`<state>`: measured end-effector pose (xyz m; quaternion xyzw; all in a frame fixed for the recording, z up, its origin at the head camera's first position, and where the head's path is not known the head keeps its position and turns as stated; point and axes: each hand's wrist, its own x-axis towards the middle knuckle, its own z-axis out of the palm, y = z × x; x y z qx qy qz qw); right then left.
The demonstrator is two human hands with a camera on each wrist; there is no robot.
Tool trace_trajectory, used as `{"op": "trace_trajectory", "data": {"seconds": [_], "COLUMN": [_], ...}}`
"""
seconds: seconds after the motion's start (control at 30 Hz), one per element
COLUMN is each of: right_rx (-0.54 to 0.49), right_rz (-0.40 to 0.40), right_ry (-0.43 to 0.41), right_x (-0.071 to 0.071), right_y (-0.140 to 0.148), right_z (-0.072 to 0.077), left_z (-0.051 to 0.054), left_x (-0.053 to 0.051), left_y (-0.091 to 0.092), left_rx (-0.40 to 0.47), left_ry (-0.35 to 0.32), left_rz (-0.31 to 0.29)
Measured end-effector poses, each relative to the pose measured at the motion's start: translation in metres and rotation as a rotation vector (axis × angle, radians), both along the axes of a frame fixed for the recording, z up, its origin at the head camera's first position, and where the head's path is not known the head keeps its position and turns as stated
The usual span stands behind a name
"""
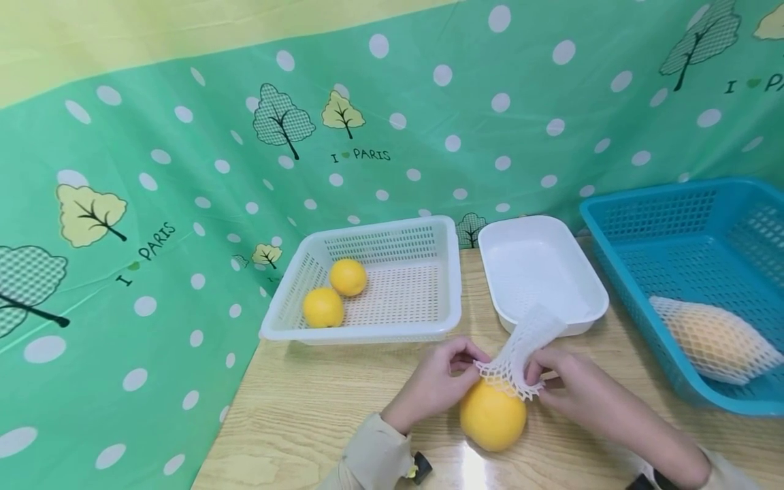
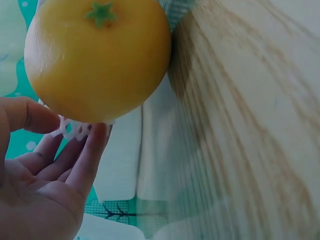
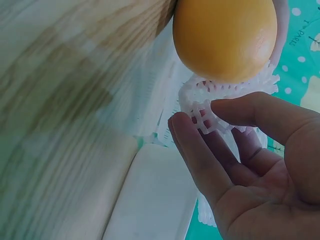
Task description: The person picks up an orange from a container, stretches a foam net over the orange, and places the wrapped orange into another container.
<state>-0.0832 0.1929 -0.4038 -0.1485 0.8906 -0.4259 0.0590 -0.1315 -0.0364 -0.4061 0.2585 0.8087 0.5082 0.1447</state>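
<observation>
An orange (image 1: 493,415) sits on the table in the head view, its green star-shaped stem mark (image 2: 101,14) showing in the left wrist view. A white foam fruit net (image 1: 520,350) stands over its top, the open mouth spread against the peel and the tail leaning up to the right. My left hand (image 1: 437,381) pinches the net's left edge between thumb and fingers. On the other side my right hand (image 1: 566,381) pinches the right edge, thumb and fingertip on the mesh rim (image 3: 204,116) in the right wrist view. Most of the orange is uncovered.
A white basket (image 1: 367,335) at the back left holds two oranges (image 1: 323,307). Beside it stands a white tray (image 1: 539,262), just behind the net. A blue basket (image 1: 667,354) on the right holds a netted fruit (image 1: 713,337). A green patterned cloth (image 1: 422,136) hangs behind.
</observation>
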Motion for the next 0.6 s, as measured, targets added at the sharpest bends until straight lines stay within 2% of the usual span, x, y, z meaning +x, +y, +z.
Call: {"op": "trace_trajectory", "data": {"seconds": [0.07, 0.23, 0.37, 0.47, 0.6], "right_rx": [0.000, 0.002, 0.007, 0.021, 0.045], "right_rz": [-0.012, 0.004, 0.022, 0.024, 0.045], "right_ry": [-0.023, 0.001, 0.008, -0.001, 0.034], "right_x": [0.000, 0.001, 0.001, 0.000, 0.000], "right_y": [-0.001, -0.001, 0.000, -0.001, 0.000], "right_z": [0.000, -0.002, -0.003, -0.003, -0.005], "left_z": [0.001, 0.006, 0.011, 0.012, 0.013], "left_x": [0.000, 0.000, 0.002, 0.004, 0.004], "left_y": [-0.001, -0.007, -0.009, -0.009, -0.007], "left_rx": [-0.020, -0.077, -0.164, -0.204, -0.208], "left_ry": [-0.008, -0.016, -0.017, -0.031, -0.041], "left_rz": [-0.027, -0.118, -0.179, -0.192, -0.165]}}
